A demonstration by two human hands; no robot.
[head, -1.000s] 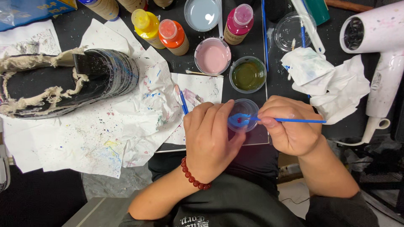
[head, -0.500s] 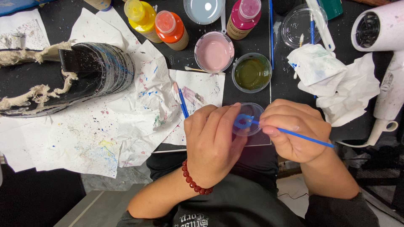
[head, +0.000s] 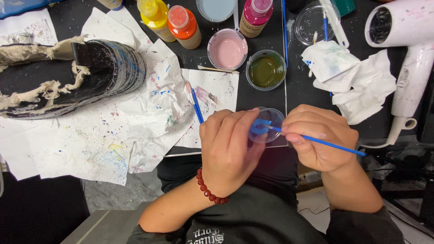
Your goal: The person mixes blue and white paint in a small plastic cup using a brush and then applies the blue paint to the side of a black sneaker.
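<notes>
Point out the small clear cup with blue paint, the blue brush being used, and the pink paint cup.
small clear cup (head: 267, 123), head view, on the blue paint inside.
blue brush (head: 337, 146), head view, on the handle past the right hand.
pink paint cup (head: 227, 49), head view, on the pink paint surface.

brush (head: 316, 141): tip now in blue paint inside clear cup (head: 266, 124) | handle angled lower right
</notes>
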